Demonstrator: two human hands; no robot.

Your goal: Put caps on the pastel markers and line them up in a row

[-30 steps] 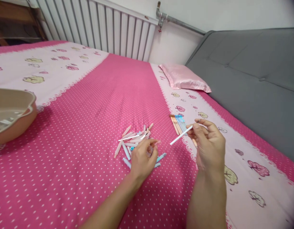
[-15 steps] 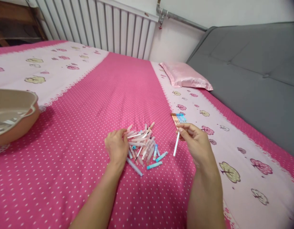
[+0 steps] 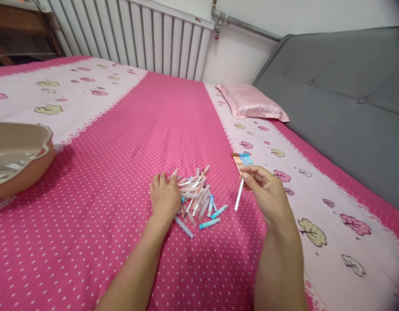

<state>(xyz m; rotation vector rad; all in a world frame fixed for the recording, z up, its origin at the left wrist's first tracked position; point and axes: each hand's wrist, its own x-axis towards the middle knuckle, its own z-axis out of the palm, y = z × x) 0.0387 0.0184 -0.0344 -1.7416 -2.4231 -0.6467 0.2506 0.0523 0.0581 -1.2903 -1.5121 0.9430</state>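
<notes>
A loose pile of pen parts [image 3: 199, 194], mostly pale pink and white sticks with some blue pieces, lies on the pink dotted bedsheet. My left hand [image 3: 165, 194] rests on the pile's left side, its visible fingers spread; what lies under the palm is hidden. Between the thumb and fingertips of my right hand [image 3: 262, 185] is a thin white pen-like stick [image 3: 239, 196], slanting down to the left. Just beyond that hand, slim pens [image 3: 242, 159] with brown, orange and blue ends lie side by side, partly covered by the fingers. Light blue tubes [image 3: 209, 223] lie at the pile's near right edge.
A peach basin [image 3: 40, 162] with a beige inside stands at the left, cut off by the frame. A pink satin pillow [image 3: 251, 101] lies at the far right, by the grey padded headboard [image 3: 342, 82]. A white radiator [image 3: 147, 36] lines the wall behind.
My left hand has moved slightly right over the pile, with its fingers more spread. My right hand keeps holding the white stick in nearly the same place.
</notes>
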